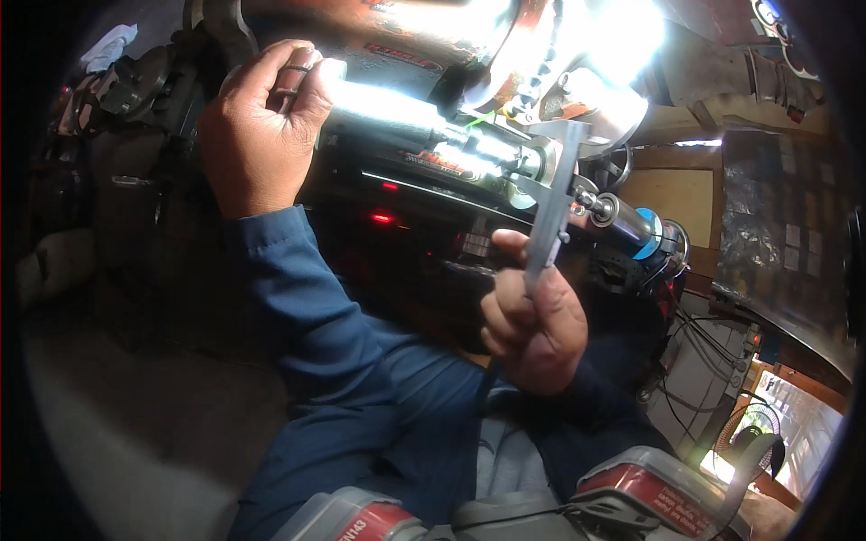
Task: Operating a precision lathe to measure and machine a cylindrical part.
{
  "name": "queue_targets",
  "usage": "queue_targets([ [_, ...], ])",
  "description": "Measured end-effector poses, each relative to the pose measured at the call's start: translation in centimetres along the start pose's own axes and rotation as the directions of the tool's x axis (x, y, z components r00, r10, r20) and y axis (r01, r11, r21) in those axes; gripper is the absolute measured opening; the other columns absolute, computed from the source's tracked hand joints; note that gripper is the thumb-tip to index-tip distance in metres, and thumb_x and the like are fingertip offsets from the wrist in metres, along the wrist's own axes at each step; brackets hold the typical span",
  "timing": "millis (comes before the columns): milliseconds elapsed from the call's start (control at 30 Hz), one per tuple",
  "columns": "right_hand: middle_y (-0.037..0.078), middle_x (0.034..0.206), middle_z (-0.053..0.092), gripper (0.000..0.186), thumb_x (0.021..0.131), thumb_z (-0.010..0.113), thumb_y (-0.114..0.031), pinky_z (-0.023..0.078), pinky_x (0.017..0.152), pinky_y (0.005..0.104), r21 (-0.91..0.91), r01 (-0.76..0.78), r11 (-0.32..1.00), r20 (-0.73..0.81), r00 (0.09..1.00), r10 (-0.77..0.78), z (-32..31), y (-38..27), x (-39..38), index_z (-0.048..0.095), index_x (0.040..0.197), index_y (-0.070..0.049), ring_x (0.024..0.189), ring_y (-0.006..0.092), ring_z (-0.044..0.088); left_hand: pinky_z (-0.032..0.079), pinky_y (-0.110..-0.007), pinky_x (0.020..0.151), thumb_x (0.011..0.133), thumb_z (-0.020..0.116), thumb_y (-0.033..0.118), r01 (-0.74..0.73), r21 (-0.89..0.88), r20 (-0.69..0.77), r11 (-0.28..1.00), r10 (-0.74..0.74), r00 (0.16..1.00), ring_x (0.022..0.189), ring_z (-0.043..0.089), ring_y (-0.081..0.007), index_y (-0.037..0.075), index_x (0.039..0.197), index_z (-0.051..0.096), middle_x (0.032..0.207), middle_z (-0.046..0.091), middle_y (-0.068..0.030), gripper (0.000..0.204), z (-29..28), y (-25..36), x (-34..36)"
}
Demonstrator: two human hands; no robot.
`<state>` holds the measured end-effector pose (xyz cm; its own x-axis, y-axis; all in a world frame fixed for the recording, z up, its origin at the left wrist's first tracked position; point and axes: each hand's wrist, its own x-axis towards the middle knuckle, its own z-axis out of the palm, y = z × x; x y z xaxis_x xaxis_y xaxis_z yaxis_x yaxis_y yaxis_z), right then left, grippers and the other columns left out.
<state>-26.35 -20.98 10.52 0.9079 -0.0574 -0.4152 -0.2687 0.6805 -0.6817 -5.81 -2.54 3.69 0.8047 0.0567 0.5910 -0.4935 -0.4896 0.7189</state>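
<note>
My right hand (537, 329) holds a metal vernier caliper (551, 216) upright, fingers closed around its lower end. The caliper's jaws point left, on either side of a round metal part (523, 160) on the machine; glare hides whether they touch it. A bright metal cylinder (383, 115) runs from that part towards my left hand. At the cylinder's left end, my left hand (266, 126) is raised with its fingers curled and thumb drawn in. A dark band shows at one finger. What those fingers grip is hard to make out.
Behind the cylinder is a large orange-and-dark machine body (388, 45), with a glaring lamp (622, 36) above right. Right of the caliper sits a metal spindle with a blue ring (646, 233). Cables (699, 338) hang at right, near a small fan (749, 428). Respirator cartridges (649, 491) fill the lower edge.
</note>
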Motion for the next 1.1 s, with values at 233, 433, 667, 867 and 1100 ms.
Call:
queue_targets([
  [233, -0.005, 0.061, 0.031, 0.046, 0.101, 0.032, -0.039, 0.026, 0.043, 0.0211, 0.017, -0.079, 0.997, -0.120, 0.990, 0.080, 0.9, 1.4, 0.9, 0.045, 0.120, 0.001, 0.047, 0.0051, 0.027, 0.055, -0.026, 0.064, 0.076, 0.074, 0.011, -0.013, -0.043, -0.002, 0.999, 0.013, 1.000, 0.076, 0.068, -0.0153, 0.005, 0.097, 0.067, 0.088, 0.069, -0.0078, 0.023, -0.7, 0.1, -0.4],
  [433, -0.005, 0.059, 0.029, 0.046, 0.100, 0.030, -0.044, 0.024, 0.039, 0.0220, 0.012, -0.113, 0.994, -0.210, 0.971, 0.113, 0.6, 2.6, 1.5, 0.051, 0.101, -0.003, 0.045, 0.0058, 0.025, 0.055, -0.027, 0.064, 0.074, 0.076, 0.011, -0.040, -0.065, -0.010, 0.997, 0.039, 0.999, 0.076, 0.068, -0.0151, 0.005, 0.097, 0.067, 0.089, 0.069, -0.0080, 0.025, -0.9, -0.2, -0.8],
  [667, -0.005, 0.055, 0.027, 0.049, 0.099, 0.031, -0.049, 0.023, 0.037, 0.0233, -0.032, -0.020, 0.999, -0.243, 0.970, 0.012, -0.5, 5.5, 2.3, 0.050, 0.086, -0.005, 0.042, 0.0064, 0.026, 0.055, -0.026, 0.063, 0.075, 0.076, 0.011, -0.057, -0.063, -0.020, 0.996, 0.055, 0.998, 0.072, 0.067, -0.0149, 0.004, 0.096, 0.067, 0.087, 0.069, -0.0084, 0.024, -0.8, 0.1, -0.7],
  [867, -0.004, 0.056, 0.028, 0.050, 0.097, 0.032, -0.053, 0.022, 0.038, 0.0240, 0.092, -0.071, 0.993, -0.245, 0.965, 0.092, 0.5, 4.5, 1.8, 0.047, 0.079, -0.008, 0.041, 0.0066, 0.026, 0.054, -0.026, 0.062, 0.075, 0.075, 0.010, -0.034, -0.072, -0.003, 0.997, 0.034, 0.999, 0.070, 0.066, -0.0137, 0.003, 0.094, 0.067, 0.085, 0.068, -0.0078, 0.022, -1.1, 0.2, -0.8],
  [1100, -0.003, 0.056, 0.029, 0.053, 0.095, 0.032, -0.055, 0.024, 0.038, 0.0236, -0.059, -0.002, 0.998, -0.233, 0.972, -0.012, -0.1, 5.8, 2.0, 0.046, 0.078, -0.008, 0.041, 0.0068, 0.027, 0.054, -0.024, 0.064, 0.076, 0.073, 0.008, -0.023, -0.113, 0.003, 0.993, 0.023, 1.000, 0.073, 0.065, -0.0136, 0.002, 0.095, 0.067, 0.085, 0.067, -0.0080, 0.021, -1.0, 0.1, -0.6],
])
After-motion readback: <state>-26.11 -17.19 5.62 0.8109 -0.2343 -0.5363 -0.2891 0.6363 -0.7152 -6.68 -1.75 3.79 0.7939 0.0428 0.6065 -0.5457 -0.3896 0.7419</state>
